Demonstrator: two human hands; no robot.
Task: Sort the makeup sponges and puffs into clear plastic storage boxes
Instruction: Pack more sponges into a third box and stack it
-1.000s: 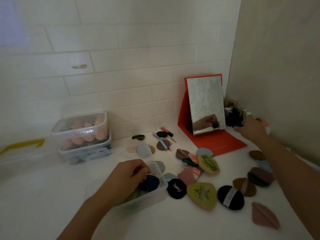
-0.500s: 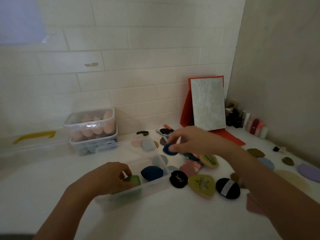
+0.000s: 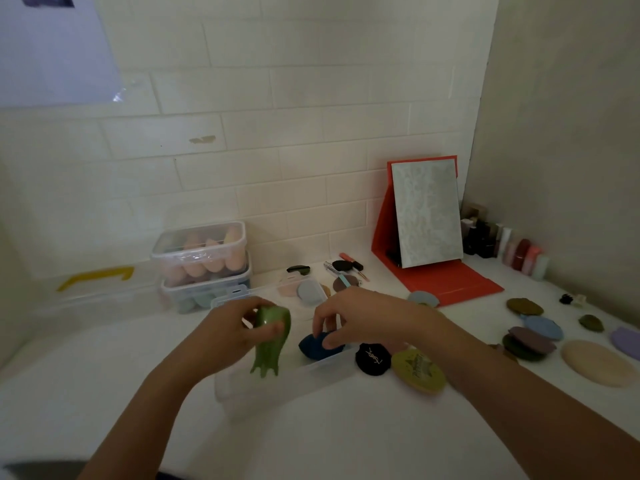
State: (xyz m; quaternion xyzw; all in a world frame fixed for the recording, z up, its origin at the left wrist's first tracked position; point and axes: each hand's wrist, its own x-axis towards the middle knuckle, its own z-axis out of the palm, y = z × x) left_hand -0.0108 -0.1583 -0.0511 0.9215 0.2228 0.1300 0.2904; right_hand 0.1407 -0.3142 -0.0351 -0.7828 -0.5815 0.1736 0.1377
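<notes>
An open clear box (image 3: 287,384) lies on the white counter in front of me. My left hand (image 3: 235,329) holds a green sponge (image 3: 269,342) upright over the box's left part. My right hand (image 3: 363,318) reaches into the box's right part, and its fingertips pinch a dark blue sponge (image 3: 317,345) there. A black puff (image 3: 372,359) and a yellow-green puff (image 3: 419,371) lie just right of the box. Two closed boxes are stacked at the back left, the upper box (image 3: 201,249) full of peach sponges, the lower box (image 3: 207,291) of bluish ones.
A second open box (image 3: 301,289) with pale puffs stands behind my hands. A red folding mirror (image 3: 426,216) stands at the back right, with small bottles (image 3: 512,249) in the corner. Several loose puffs (image 3: 535,332) and a beige pad (image 3: 595,362) lie at the right.
My right hand came back from the far right corner with a small blue piece and lowered into the box. My left hand lifted the green sponge up out of the box.
</notes>
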